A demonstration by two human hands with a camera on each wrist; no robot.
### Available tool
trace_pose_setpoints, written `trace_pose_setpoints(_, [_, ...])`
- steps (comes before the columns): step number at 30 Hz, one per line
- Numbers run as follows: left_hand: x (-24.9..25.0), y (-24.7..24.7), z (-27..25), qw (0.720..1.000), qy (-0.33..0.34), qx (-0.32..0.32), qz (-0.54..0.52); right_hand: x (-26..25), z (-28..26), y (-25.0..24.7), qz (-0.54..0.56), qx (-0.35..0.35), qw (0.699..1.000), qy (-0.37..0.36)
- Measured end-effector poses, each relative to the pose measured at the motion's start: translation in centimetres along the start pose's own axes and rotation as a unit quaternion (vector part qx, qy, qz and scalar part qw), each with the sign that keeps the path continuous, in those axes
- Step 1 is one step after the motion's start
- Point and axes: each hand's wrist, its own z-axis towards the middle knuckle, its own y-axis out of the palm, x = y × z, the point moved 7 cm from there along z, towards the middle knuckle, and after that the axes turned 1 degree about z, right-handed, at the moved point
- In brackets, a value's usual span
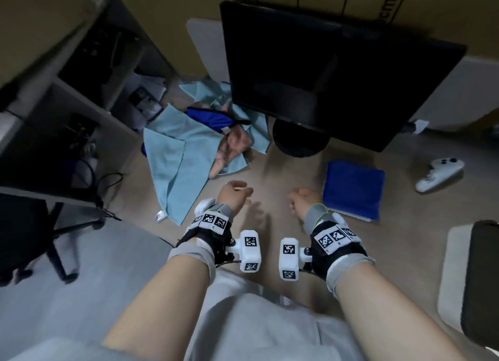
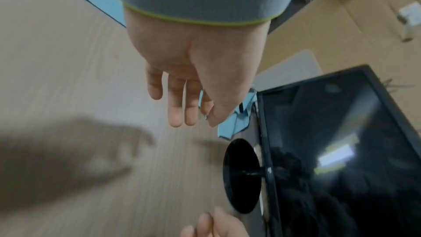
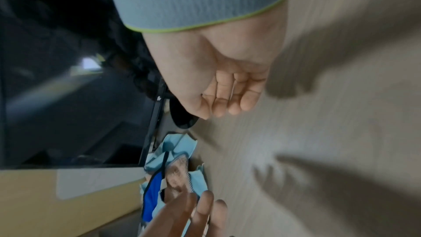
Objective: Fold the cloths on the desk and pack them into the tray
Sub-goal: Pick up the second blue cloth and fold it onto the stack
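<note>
A crumpled pile of light blue cloths (image 1: pixel 178 158) lies at the desk's left, with a dark blue cloth (image 1: pixel 210 117) and a brownish patterned cloth (image 1: pixel 232 147) on top. A folded dark blue cloth (image 1: pixel 353 188) lies flat at the right, and a thin white edge shows under its near side. My left hand (image 1: pixel 236 194) hovers over bare desk just near of the pile, fingers (image 2: pixel 182 96) straight and holding nothing. My right hand (image 1: pixel 305 198) hangs beside the folded cloth's left edge, with its fingers (image 3: pixel 227 96) loosely curled and empty. No tray is plainly identifiable.
A black monitor (image 1: pixel 337 77) on a round base (image 1: pixel 299 142) stands behind the hands. A white game controller (image 1: pixel 440 171) lies at the right. Dark shelving (image 1: pixel 67 90) flanks the desk on the left, and a chair base (image 1: pixel 54 239) stands below it.
</note>
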Motion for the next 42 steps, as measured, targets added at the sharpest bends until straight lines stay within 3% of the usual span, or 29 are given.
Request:
trace_pose_setpoints(6, [1.6,-5.4,2.5,0.998,0.022,0.01,-0.053,-5.6,0.4,4.6,0.033,0.01,0.998,-0.044])
trace_pose_setpoints(11, [2.0,-11.4,8.8,0.997,0.011,0.017,-0.071,-10.8,2.4,12.4,0.034,-0.017,0.997,-0.06])
trace_pose_setpoints(14, [2.1,-14.3,13.2,0.997,-0.005,-0.003,-0.074,-14.7,4.1,17.0,-0.012,-0.023,0.995,-0.097])
trace_pose_setpoints(18, [1.9,-17.7,18.0,0.997,-0.031,-0.03,-0.07,-19.2,7.2,22.4,-0.035,-0.023,0.995,-0.087])
trace_pose_setpoints(23, [1.3,-20.7,22.6,0.995,-0.063,-0.074,-0.04,-21.7,10.7,26.1,-0.222,0.016,0.969,-0.103])
trace_pose_setpoints(27, [0.5,-20.5,24.2,0.993,-0.066,-0.095,0.035,-20.2,11.0,26.9,-0.271,-0.02,0.961,-0.044])
trace_pose_setpoints(31, [1.2,-19.6,25.3,0.991,-0.123,-0.025,0.052,-18.4,9.9,26.3,-0.267,-0.016,0.963,-0.041])
trace_pose_setpoints(35, [2.8,-18.0,23.5,0.979,-0.167,0.063,0.096,-18.0,8.6,21.7,-0.186,0.044,0.98,-0.05])
trace_pose_setpoints(42, [2.4,-16.9,21.9,0.981,-0.135,0.011,0.136,-20.3,3.7,15.8,-0.032,0.152,0.977,-0.143])
